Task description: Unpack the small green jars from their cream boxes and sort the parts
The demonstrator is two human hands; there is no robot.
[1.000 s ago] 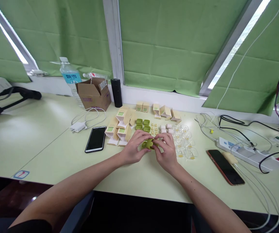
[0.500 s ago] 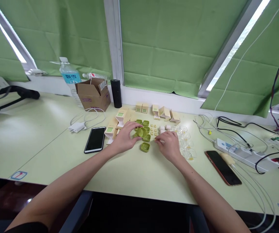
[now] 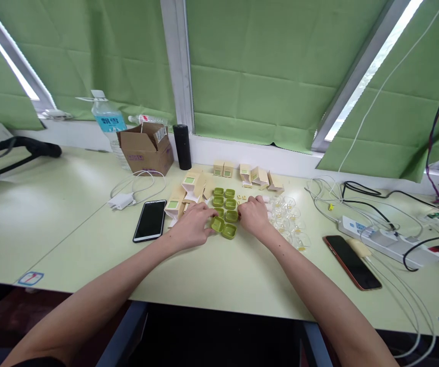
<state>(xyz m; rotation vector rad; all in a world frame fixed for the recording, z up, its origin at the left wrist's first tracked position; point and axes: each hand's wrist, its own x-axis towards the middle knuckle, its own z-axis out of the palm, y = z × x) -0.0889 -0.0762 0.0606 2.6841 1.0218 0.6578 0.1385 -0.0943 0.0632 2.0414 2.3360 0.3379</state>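
Note:
My left hand (image 3: 193,224) grips the edge of a small green square cup (image 3: 217,224), which sits low at the front of the left row of cups. Beside it is another green cup (image 3: 229,231), and more green cups (image 3: 218,202) stand in two rows behind. My right hand (image 3: 255,217) is closed just right of the rows, its fingertips bent down and mostly hidden, so I cannot see what they hold. Small yellow pieces (image 3: 241,197) show behind its fingers. Clear plastic domes (image 3: 288,224) lie to the right of that hand, near some white pieces partly covered by it.
Cream paper boxes (image 3: 176,203) and a phone (image 3: 150,220) lie left; more boxes (image 3: 259,176) stand behind. A cardboard box (image 3: 146,153) and black cylinder (image 3: 182,148) are at the back. Right are another phone (image 3: 351,262), a power strip (image 3: 380,242) and loose cables.
My left hand has brought its green cup down and toward me, to the front of the left row. My right hand has moved left and slightly up, over the yellow pieces.

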